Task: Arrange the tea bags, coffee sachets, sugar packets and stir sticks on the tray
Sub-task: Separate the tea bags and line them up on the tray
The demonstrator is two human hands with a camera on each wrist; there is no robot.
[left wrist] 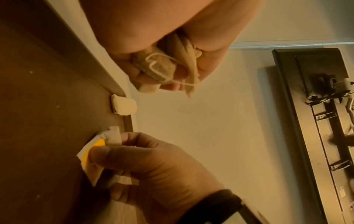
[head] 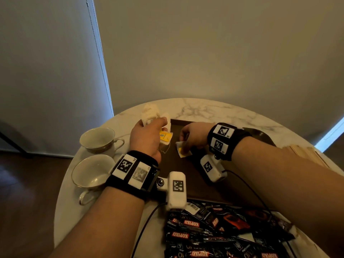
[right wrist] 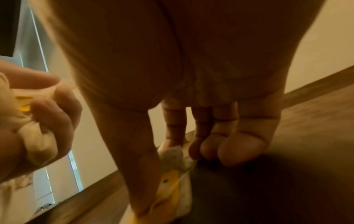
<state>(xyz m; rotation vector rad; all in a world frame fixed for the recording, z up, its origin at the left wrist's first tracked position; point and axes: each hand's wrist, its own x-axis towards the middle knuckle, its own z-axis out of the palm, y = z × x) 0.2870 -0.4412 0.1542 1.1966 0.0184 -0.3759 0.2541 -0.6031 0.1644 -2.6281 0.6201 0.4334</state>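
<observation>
A tea bag, a soft paper pouch with a yellow tag, lies at the far left of the dark wooden tray, pinched by the right hand with thumb and forefinger closed on it. The left hand curls round a loose bunch of tea bags just beside the tray's corner; their trailing strings could tangle and drag a placed bag askew. Glossy coffee sachets wait near on the marble table.
</observation>
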